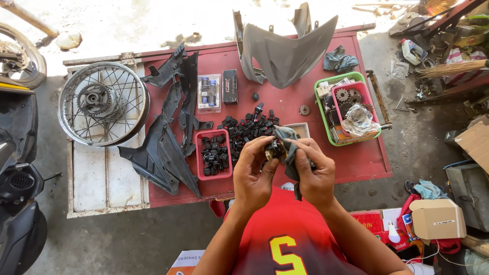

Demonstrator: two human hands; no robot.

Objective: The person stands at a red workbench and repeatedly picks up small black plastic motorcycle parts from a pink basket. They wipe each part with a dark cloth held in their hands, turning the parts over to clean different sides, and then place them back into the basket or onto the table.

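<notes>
Just above table's near edge [356, 170], both hands: left hand [253, 175] on small part [274, 149], right hand [316, 175] on rag [290, 147].

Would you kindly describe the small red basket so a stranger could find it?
On the red table, look left of the hands, beside the black plastic panels. The red basket there holds small black parts, unlike the larger green basket at the right.

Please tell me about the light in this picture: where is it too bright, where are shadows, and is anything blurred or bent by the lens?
In the head view, hard sunlight washes out the ground beyond the red table; the grey fairing casts a shadow there; the left hand, right hand and cloth are sharp; the wide lens bows the table edges and stretches the spoked wheel.
</notes>
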